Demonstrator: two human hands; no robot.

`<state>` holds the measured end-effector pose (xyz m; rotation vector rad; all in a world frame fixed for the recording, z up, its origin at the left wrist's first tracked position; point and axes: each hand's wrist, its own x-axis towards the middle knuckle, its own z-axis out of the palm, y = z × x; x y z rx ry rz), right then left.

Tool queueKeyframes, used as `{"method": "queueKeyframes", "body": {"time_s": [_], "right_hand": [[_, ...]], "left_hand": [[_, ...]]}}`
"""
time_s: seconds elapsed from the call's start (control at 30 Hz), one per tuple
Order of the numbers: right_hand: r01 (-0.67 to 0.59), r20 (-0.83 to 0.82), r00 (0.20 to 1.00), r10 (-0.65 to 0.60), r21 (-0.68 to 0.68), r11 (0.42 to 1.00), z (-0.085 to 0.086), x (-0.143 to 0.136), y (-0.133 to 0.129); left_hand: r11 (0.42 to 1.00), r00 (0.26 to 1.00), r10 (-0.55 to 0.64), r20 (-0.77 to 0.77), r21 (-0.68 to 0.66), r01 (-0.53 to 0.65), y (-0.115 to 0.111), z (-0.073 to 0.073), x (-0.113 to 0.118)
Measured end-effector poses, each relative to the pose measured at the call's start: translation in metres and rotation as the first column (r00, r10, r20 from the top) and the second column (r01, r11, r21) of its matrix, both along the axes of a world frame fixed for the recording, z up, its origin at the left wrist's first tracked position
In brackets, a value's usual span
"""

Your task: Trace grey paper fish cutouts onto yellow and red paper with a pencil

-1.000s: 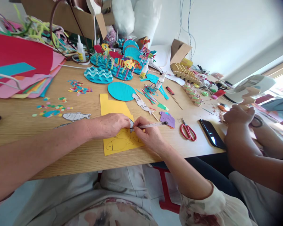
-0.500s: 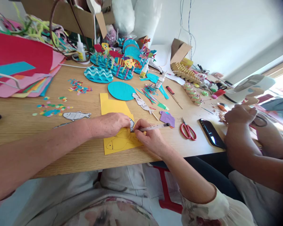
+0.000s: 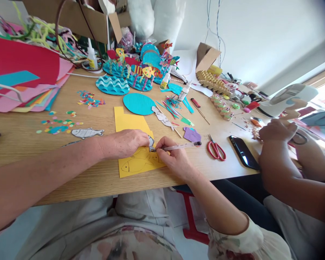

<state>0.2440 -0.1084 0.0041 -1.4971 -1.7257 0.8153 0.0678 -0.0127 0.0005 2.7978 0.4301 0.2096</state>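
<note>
My right hand [image 3: 171, 153] is closed around a clear pen [image 3: 180, 146], whose tip is at the edge of a small grey paper fish [image 3: 151, 142]. My left hand [image 3: 132, 141] presses that fish against a yellow sheet [image 3: 127, 124], its fingertips together over part of it. Fish outlines are drawn in dark line on the lower part of the sheet. Left of the sheet lies another grey paper fish [image 3: 87, 133], and part of a further cut-out shows under my left forearm.
Red-handled scissors [image 3: 216, 150] and a phone [image 3: 243, 152] lie to the right, beside another person's hands [image 3: 277, 130]. A blue oval [image 3: 139, 104], a purple cut-out [image 3: 192, 134], glue bottles [image 3: 183, 92] and decorated blue pieces [image 3: 113, 85] are behind. Coloured sheets [image 3: 24, 57] are at left.
My right hand and the pen have shifted slightly to the right, with the pen's rear end further right. My left hand stays on the small fish.
</note>
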Motion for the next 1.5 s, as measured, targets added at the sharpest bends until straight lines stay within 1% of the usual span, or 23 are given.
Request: {"method": "queueKeyframes", "body": {"time_s": [0.1,0.17,0.27,0.37,0.6,0.8,0.9,1.1,1.27,1.5], "right_hand": [[-0.013,0.01,1.0,0.013,-0.001,1.0,0.0,0.0,0.0],[-0.01,-0.017,1.0,0.01,0.003,1.0,0.001,0.002,0.0],[0.046,-0.067,0.997,-0.043,0.043,0.998,0.004,0.008,0.002],[0.08,-0.069,0.995,-0.075,0.062,0.995,0.005,0.013,0.002],[-0.03,-0.034,0.999,0.031,0.025,0.999,0.002,0.008,0.002],[-0.028,-0.006,1.0,0.028,0.048,0.998,0.002,0.008,0.003],[-0.019,-0.001,1.0,0.019,0.039,0.999,0.002,0.01,0.002],[-0.04,0.018,0.999,0.039,0.045,0.998,0.0,0.008,0.002],[-0.034,0.039,0.999,0.033,0.038,0.999,-0.002,0.008,0.003],[-0.051,0.027,0.998,0.05,0.053,0.997,-0.002,0.007,0.003]], "left_hand": [[1.0,1.0,0.005,0.001,-0.002,-0.005,-0.001,0.002,0.0],[1.0,1.0,0.014,-0.004,-0.013,-0.014,-0.002,0.003,-0.001],[0.999,0.999,0.031,-0.009,-0.029,-0.031,-0.002,0.004,-0.001],[0.999,0.999,0.034,-0.019,-0.025,-0.034,-0.003,0.005,-0.001],[1.0,0.997,0.027,-0.067,0.009,-0.026,-0.002,0.005,0.001],[0.999,0.999,-0.048,-0.001,0.017,0.048,0.0,-0.002,0.0],[0.999,0.999,-0.049,0.008,0.008,0.049,0.0,-0.003,0.001],[0.999,0.998,-0.047,-0.031,0.002,0.047,-0.001,0.001,0.001],[0.998,0.998,-0.061,0.0,-0.011,0.061,0.0,-0.002,0.0],[0.997,0.997,-0.079,0.012,-0.014,0.079,0.0,-0.004,0.001]]}}
